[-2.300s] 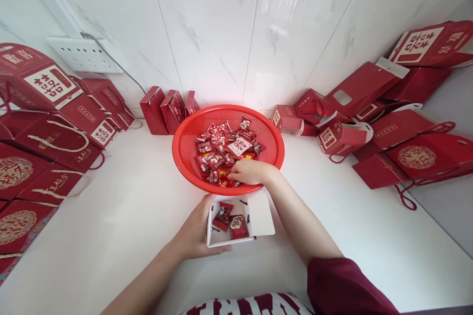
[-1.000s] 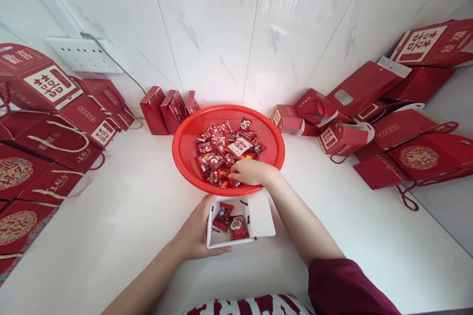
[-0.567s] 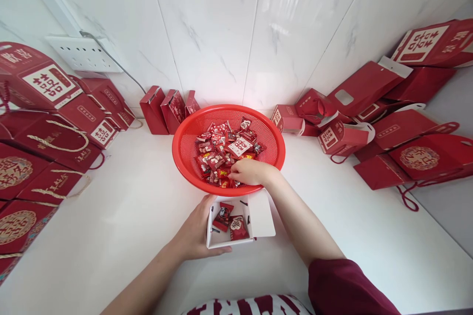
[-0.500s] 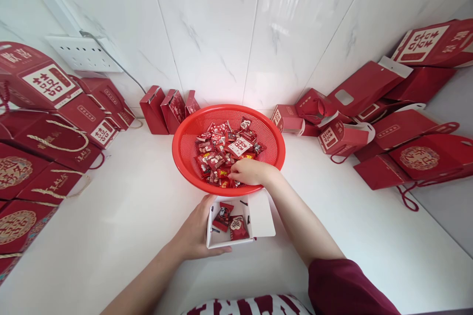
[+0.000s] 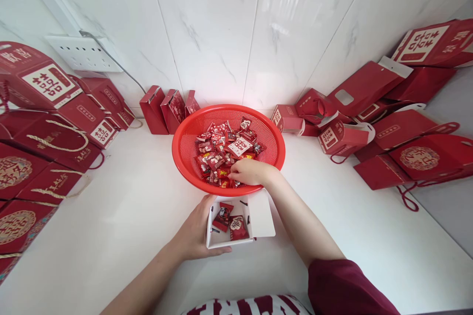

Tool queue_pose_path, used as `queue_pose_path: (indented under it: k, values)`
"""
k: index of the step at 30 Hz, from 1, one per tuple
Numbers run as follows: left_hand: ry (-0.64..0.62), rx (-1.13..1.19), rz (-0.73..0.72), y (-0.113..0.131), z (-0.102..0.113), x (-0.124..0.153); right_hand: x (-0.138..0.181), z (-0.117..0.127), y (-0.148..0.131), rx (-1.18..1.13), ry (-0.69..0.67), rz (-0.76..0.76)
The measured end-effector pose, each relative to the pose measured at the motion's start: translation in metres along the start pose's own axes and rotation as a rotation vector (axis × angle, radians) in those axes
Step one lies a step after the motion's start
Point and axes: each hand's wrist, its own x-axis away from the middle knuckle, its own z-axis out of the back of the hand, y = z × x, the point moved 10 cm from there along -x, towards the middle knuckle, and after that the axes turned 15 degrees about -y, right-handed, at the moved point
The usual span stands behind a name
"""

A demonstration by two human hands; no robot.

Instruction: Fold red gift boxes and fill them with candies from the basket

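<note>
My left hand grips a small box with a white inside from its left side. The box's flap stands out to the right, and two red wrapped candies lie within. Just beyond it sits a red perforated basket holding a heap of wrapped candies. My right hand reaches over the basket's near right rim, its fingers closed down among the candies; what the fingertips hold is hidden.
Red gift boxes with rope handles are stacked at the left. Three narrow red boxes stand against the tiled wall. More red boxes pile up on the right. A power strip is on the wall, with a cable running down.
</note>
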Motion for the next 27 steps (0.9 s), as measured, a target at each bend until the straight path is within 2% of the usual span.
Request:
queue_pose_path:
  k: [27]
  values:
    - [-0.013,-0.025,0.012,-0.0036,-0.0026,0.0011,0.0015,0.0001,0.0004,-0.005,-0.015,-0.027]
